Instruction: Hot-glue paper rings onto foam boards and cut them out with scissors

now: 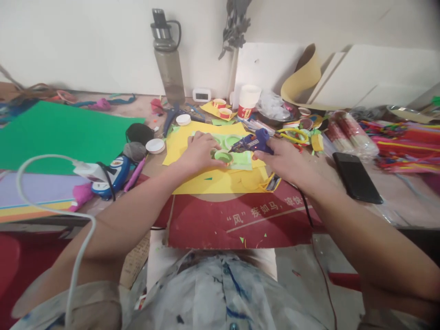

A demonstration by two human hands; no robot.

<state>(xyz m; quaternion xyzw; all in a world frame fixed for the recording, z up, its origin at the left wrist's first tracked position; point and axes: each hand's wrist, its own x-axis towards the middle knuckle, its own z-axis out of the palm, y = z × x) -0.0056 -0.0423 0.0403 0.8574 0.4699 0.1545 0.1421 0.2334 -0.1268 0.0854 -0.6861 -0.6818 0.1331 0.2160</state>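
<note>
My right hand [280, 156] is wrapped around a blue hot glue gun [256, 141], whose nozzle points left. The tip is close to the rim of a small round green paper ring [224, 157]; I cannot tell whether it touches. The left side of that ring is held between the thumb and fingers of my left hand [200, 151]. Behind it, another green ring [233, 141] sits on a light green sheet [244, 161]. Under these lies yellow paper [187, 183], on a red cardboard piece [206, 220].
A tall water bottle [168, 68], a paper cup [248, 98] and two small red-and-yellow rings [225, 112] stand at the back. To the right are yellow-handled scissors [294, 135], a black phone [357, 176] and colourful pipe cleaners [409, 146]. Green paper [62, 137] and a white cable [80, 256] are left.
</note>
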